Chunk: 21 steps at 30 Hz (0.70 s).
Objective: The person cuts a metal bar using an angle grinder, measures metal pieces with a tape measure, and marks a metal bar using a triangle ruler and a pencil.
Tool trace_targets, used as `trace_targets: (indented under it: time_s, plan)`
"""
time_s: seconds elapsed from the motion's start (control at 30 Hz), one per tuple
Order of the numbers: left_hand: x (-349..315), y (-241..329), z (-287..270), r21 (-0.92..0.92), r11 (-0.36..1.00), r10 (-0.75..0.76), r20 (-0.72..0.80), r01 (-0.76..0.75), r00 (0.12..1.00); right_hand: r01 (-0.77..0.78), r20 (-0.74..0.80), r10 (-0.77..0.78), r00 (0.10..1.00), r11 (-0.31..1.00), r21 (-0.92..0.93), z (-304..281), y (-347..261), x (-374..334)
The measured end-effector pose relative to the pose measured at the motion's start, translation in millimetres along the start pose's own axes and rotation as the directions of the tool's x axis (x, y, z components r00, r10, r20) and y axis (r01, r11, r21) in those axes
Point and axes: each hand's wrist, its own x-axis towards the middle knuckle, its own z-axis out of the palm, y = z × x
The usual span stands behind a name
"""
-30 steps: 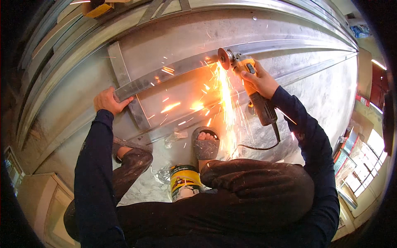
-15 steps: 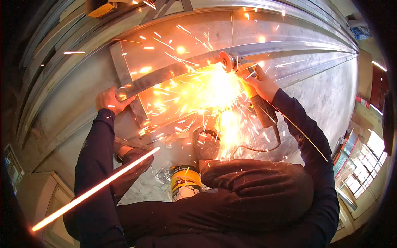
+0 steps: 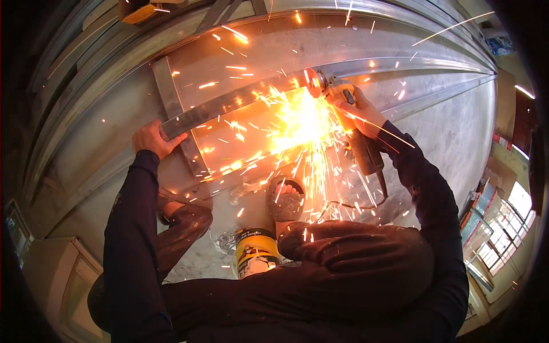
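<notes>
My right hand (image 3: 362, 112) is wrapped round a yellow and dark angle grinder (image 3: 366, 151). Its reddish disc (image 3: 312, 82) meets a long metal bar (image 3: 237, 98), and a bright burst of sparks pours down toward the floor from there. The glare hides the exact spot of contact. At the bar's left end my left hand (image 3: 156, 139) grips it, thumb along the near side. Under that end a flat metal crosspiece (image 3: 167, 86) runs away from me. The grinder's cord (image 3: 382, 191) hangs from its lower end and curls on the floor.
A yellow and black bucket (image 3: 257, 251) stands between my legs. My sandalled foot (image 3: 286, 200) is close to the falling sparks. Long metal profiles (image 3: 74, 97) lie at the left and far side. A cardboard-coloured box or cabinet (image 3: 63, 274) is at the lower left, a barred window (image 3: 509, 228) at the right.
The spark spray has shrunk and spreads less to the left, and the long bright streak at lower left is gone. The grinder has tilted slightly; both hands keep their holds.
</notes>
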Motion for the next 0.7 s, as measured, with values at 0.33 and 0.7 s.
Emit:
trace_targets:
  time_s: [0.33,0.7]
  plan:
    - [1.8,2.0,-0.3,-0.007,1.000,0.013,-0.011,-0.013,1.000,0.025,0.000,-0.026,1.000,0.927,-0.373,-10.3,-4.0,7.1]
    - [-0.5,0.6,1.1,0.022,0.999,0.044,-0.061,-0.043,0.997,0.019,-0.024,-0.035,0.999,0.885,-0.465,-6.3,-16.7,7.5]
